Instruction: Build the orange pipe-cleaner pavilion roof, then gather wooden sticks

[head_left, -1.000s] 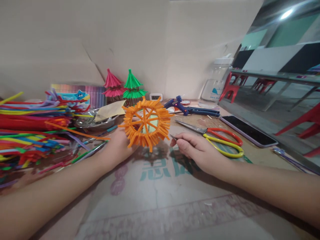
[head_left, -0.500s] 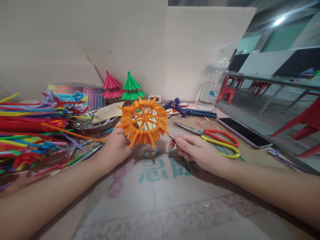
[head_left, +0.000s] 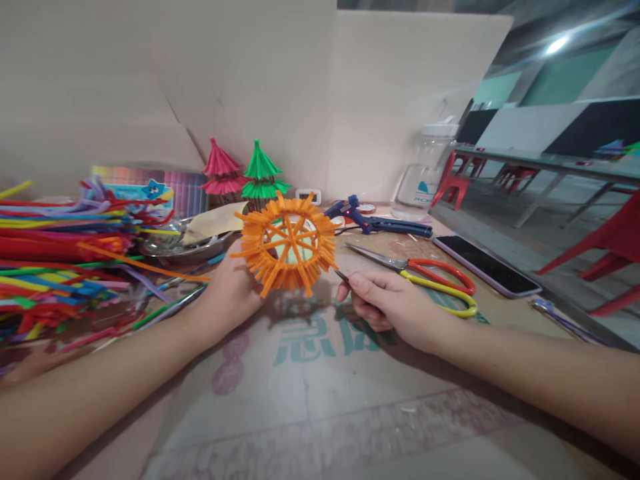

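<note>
An orange pipe-cleaner wheel with crossing spokes and a spiky rim is held up over the table. My left hand grips it from the left and behind; some of the fingers are hidden by the wheel. Close to the wheel's lower right edge is my right hand, its thumb and fingers pinching a thin, dark, pointed tool. The tool's tip points toward the rim; whether it touches cannot be made out. Scissors with one red and one yellow handle lie just behind my right hand.
Bundles of coloured pipe cleaners crowd the left, beside a metal dish and a marker set. Behind stand a pink tree, a green tree, a blue glue gun and a clear bottle. A phone lies right.
The wheel and both hands stay in almost the same place. The view has shifted very slightly, and a little more of the dark tool shows at my right fingertips.
</note>
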`<control>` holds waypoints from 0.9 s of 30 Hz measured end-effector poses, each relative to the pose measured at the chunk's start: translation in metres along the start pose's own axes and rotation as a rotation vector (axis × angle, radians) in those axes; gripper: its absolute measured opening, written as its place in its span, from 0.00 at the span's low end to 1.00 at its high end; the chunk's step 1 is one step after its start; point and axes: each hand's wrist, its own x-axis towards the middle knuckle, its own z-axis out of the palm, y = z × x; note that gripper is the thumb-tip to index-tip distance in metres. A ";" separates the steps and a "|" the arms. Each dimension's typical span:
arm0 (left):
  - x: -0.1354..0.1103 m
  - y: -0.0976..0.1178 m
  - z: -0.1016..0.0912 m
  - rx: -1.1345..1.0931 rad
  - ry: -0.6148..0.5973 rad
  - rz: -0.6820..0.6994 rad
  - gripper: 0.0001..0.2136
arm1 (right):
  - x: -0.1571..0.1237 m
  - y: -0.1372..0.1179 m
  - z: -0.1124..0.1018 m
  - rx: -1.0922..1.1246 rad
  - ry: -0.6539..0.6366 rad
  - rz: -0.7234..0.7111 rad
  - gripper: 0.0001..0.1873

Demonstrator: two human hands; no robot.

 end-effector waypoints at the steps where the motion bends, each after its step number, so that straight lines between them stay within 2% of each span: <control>1: 0.000 0.000 0.000 0.010 0.009 0.004 0.09 | 0.000 0.000 0.000 0.010 -0.001 0.001 0.28; 10: 0.003 0.002 0.000 -0.029 0.031 0.046 0.11 | 0.001 0.000 -0.001 0.061 -0.014 0.005 0.26; 21: 0.004 0.004 -0.003 -0.045 0.011 0.005 0.09 | 0.000 0.000 0.000 0.049 0.000 0.007 0.28; 27: 0.004 0.000 0.001 -0.056 0.060 0.095 0.10 | 0.001 0.001 -0.001 0.070 -0.014 -0.004 0.31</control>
